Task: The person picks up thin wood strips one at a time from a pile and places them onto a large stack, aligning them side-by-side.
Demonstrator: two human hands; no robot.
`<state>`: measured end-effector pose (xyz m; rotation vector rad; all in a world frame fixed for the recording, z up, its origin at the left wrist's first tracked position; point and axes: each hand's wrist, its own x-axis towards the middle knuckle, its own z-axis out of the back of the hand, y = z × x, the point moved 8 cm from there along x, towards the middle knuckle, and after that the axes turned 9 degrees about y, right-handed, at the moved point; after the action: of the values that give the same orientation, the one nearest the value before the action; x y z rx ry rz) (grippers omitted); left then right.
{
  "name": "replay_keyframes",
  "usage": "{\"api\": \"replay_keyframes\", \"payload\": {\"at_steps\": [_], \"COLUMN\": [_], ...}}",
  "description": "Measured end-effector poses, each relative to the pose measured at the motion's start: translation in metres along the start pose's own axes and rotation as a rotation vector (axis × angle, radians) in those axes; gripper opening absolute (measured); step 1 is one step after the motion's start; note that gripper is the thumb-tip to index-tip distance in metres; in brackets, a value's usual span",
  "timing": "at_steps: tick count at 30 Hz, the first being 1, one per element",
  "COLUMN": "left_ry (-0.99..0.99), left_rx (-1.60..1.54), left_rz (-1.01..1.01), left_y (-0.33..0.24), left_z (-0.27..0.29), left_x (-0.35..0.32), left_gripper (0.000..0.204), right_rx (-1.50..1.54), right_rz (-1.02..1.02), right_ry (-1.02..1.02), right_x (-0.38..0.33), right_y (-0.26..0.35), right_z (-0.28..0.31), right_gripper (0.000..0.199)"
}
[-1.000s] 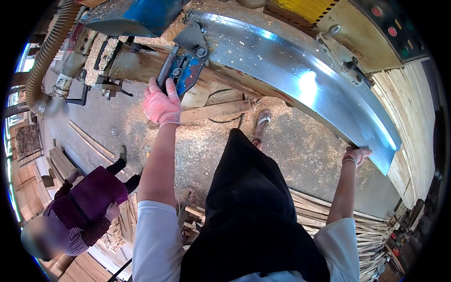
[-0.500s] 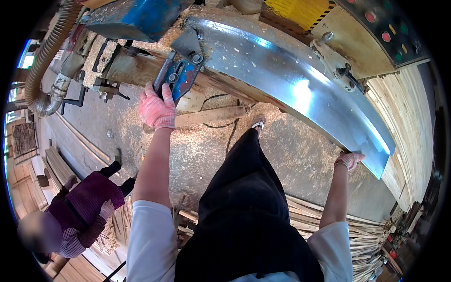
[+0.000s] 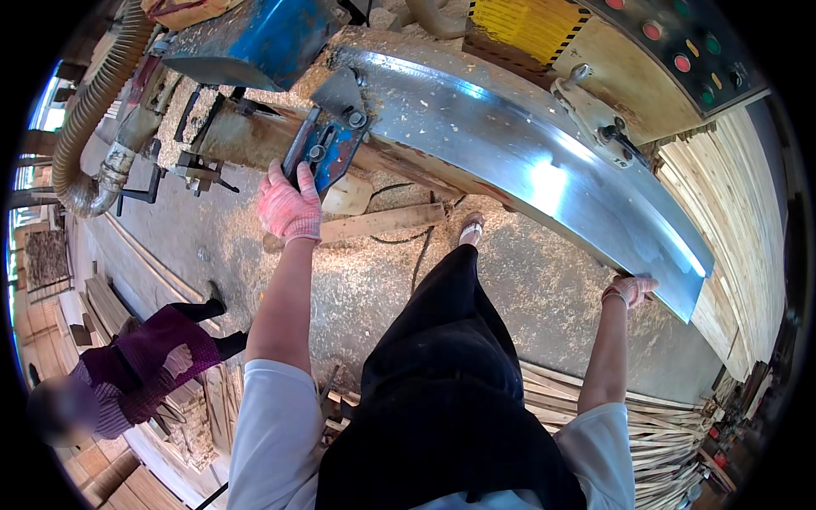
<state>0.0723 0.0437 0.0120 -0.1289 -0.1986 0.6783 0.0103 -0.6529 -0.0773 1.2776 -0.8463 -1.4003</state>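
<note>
Biggest thing here is the long shiny curved steel bench plate (image 3: pixel 510 161), sweeping from top centre down to the right edge of the frame, dusted with sawdust. Looks heavy, rigid and slick — I'd say the only sensible hold is along its lower edge, and the far corner looks sharp.

Next down, the blue painted metal bracket with bolts (image 3: pixel 327 149) at upper centre-left, bolted at the plate's left end. Stiff, fixed, edges good for a hold.

The left hand (image 3: pixel 291 208) in a pink knit glove sits right under that bracket, fingers curled up against its lower edge — grip looks closed on it, though the far side is hidden. The right hand (image 3: pixel 631 289), also gloved, is at centre-right, fingers hooked on the plate's lower edge near its right tip.

Sawdust-covered concrete floor (image 3: pixel 510 297) below.
</note>
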Motion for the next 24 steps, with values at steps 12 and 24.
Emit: {"api": "replay_keyframes", "payload": {"at_steps": [12,24], "left_ry": [0.024,-0.033], "left_rx": [-0.050,0.003], "left_rz": [0.016,-0.057], "left_y": [-0.005,-0.010], "left_z": [0.011,0.017], "left_x": [-0.004,-0.016], "left_gripper": [0.058,0.058], "right_rx": [-0.397,-0.207], "right_rz": [0.035,-0.073], "right_ry": [0.104,0.062], "right_x": [0.003,0.007], "right_y": [0.009,0.008], "right_z": [0.006,0.013], "right_gripper": [0.089,0.074]}}
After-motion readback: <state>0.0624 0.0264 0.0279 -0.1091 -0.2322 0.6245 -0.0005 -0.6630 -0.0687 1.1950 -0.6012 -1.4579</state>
